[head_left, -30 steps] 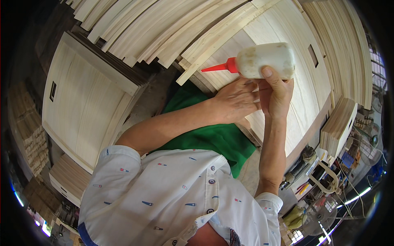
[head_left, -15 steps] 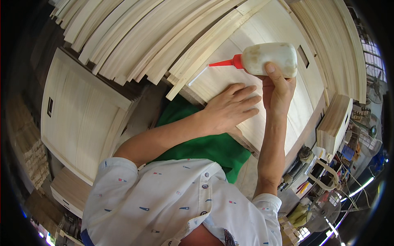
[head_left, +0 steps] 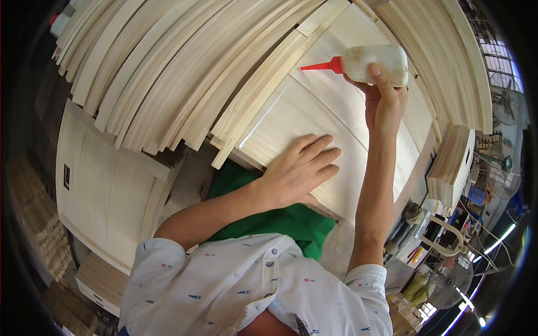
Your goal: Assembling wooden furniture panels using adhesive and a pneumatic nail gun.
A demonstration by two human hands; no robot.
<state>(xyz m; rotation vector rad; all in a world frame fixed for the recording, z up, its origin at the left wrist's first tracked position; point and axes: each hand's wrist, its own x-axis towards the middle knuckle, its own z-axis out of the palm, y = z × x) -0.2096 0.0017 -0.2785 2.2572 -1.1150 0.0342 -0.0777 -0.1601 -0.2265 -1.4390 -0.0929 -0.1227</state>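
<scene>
My right hand (head_left: 385,101) is wrapped round a whitish squeeze glue bottle (head_left: 376,63), held on its side with the red nozzle pointing left. The nozzle tip is by the far left part of a pale wooden panel (head_left: 358,168). A thin white line of glue (head_left: 263,120) runs along the panel's left edge, beside a wooden strip (head_left: 238,129). My left hand (head_left: 300,168) lies flat on the panel's near part, fingers spread, holding nothing. Green cloth (head_left: 280,227) shows under the panel's near edge, by my body.
Long wooden boards (head_left: 168,78) stand in a row at the far left, with more stacked boards (head_left: 443,61) at the far right. Another panel with a dark slot (head_left: 106,185) is at the left. A short wood stack (head_left: 450,162) and a cluttered bench (head_left: 420,241) are to the right.
The glue bottle in my right hand has moved farther away along the panel's left edge, and the white glue line is longer. My left hand still rests on the panel.
</scene>
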